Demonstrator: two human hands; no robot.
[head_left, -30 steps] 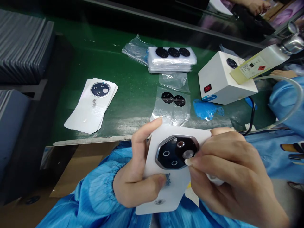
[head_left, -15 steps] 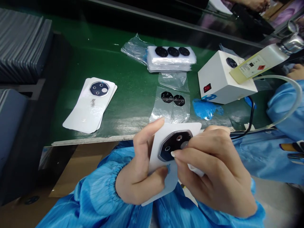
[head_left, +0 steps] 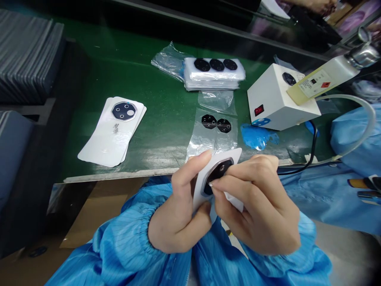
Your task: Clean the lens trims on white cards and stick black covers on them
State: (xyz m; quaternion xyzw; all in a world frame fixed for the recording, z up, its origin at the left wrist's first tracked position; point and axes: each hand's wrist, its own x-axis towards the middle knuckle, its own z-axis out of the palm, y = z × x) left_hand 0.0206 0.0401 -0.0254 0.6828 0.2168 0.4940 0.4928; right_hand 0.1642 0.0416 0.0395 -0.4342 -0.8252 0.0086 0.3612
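- Left hand (head_left: 174, 222) is closed around a glossy white card (head_left: 230, 157), thumb on its lower front and index finger along its edge, with the card tilted against the fingers.
- Right hand (head_left: 256, 206) is pinched closed, its fingertips (head_left: 212, 184) pressing at the edge of an octagonal camera lens cover (head_left: 219, 172). This black, silver-rimmed piece sits on the card, held between both hands low at centre and partly hidden by the fingers.
- White strip (head_left: 233, 201) shows under the right hand; what it is attached to is hidden.
- Sleeves (head_left: 119, 242) of ribbed blue antistatic fabric gather at the wrists.
- Green tabletop (head_left: 166, 99) has a glossy surface.
- Stacked white cards (head_left: 111, 135) lie centre left, the top one carrying an octagonal cover.
- Clear plastic sleeve (head_left: 208, 139) holds two black octagons, just above the hands.
- Wrapped stack (head_left: 214, 77) shows three more, upper centre.
- White box (head_left: 275, 101) with a red rocker switch (head_left: 259, 110) stands right, beside crumpled blue film (head_left: 258, 136).
- Another person's hand (head_left: 321, 6) shows at the top right.
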